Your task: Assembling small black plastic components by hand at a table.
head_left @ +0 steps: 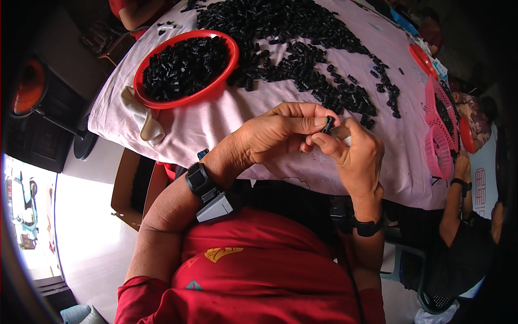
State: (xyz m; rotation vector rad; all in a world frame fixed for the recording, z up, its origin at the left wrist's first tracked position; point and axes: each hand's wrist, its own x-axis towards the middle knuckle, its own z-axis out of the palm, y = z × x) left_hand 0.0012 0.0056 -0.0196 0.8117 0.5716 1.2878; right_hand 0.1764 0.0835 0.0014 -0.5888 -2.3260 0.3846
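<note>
Thumb and fingers of my left hand pinch a small black plastic part above the near side of the table. My right hand is closed beside it, its fingertips close to the part. A whitish bit shows between the right fingers, too small to name. Beyond my hands, a large heap of similar black parts spreads over the pale pink tablecloth. A red basin filled with black parts stands to the left.
A crumpled whitish cloth lies against the basin. Pink plastic baskets sit at the table's right edge, near another person's arm. An open cardboard box is at lower left, and another person's arm shows at far left.
</note>
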